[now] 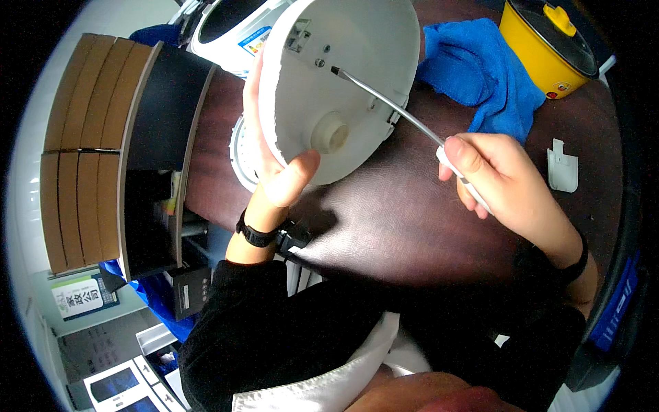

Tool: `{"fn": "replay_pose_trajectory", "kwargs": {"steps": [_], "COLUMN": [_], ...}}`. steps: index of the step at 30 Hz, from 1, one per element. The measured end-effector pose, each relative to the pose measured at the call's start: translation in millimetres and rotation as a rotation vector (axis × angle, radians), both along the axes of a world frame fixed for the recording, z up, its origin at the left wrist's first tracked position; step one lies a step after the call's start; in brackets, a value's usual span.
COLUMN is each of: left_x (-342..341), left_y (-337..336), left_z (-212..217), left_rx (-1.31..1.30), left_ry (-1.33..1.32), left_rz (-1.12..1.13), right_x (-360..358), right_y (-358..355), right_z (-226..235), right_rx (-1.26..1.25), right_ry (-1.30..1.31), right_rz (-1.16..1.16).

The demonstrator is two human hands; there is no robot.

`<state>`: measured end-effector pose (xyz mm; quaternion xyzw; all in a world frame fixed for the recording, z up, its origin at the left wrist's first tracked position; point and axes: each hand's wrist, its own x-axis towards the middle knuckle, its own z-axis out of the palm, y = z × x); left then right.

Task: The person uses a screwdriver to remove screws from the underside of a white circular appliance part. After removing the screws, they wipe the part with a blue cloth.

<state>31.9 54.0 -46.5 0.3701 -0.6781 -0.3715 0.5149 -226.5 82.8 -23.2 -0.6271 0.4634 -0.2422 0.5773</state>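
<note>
My left hand (278, 182) grips the near-left rim of a white, bowl-shaped plastic housing (357, 48), thumb inside and the other fingers behind its wall. The housing is tilted so its hollow inside faces me, showing small screw holes and a short round tube (330, 133). Closed around the pale handle of a screwdriver (395, 105) is my right hand (498, 177), to the right of the housing. The screwdriver's long metal shaft slants up and left into the housing. Its dark tip lies beside the screw holes; I cannot tell whether it touches the plastic.
A blue towel (473, 72) lies on the dark brown table (398, 213), next to a yellow pot (542, 51) with a dark lid. Farther right is a small white plastic cover (563, 168). Behind the housing stands a white appliance (223, 41). Cardboard boxes (82, 103) stand at left.
</note>
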Motion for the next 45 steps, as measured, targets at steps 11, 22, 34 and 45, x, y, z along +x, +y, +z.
{"fn": "replay_pose_trajectory", "kwargs": {"steps": [11, 22, 34, 45], "left_x": [2.2, 4.9, 1.8, 7.1], "left_y": [4.8, 10.1, 9.0, 8.2], "left_z": [1.2, -3.9, -5.2, -11.4], "left_rx": [0.102, -0.021, -0.078, -0.060], "left_ry": [-0.097, -0.192, -0.102, -0.071], "left_rz": [0.019, -0.020, 0.118, 0.078], "right_x": [2.4, 6.7, -7.2, 10.7], "right_y": [3.7, 10.6, -8.9, 1.4], "right_z": [0.4, 7.2, 13.6, -1.2], "right_rx": [0.120, -0.030, -1.114, 0.107], "right_ry": [-0.074, 0.003, 0.589, -0.126], "right_rz": [-0.012, 0.065, -0.234, 0.057]}}
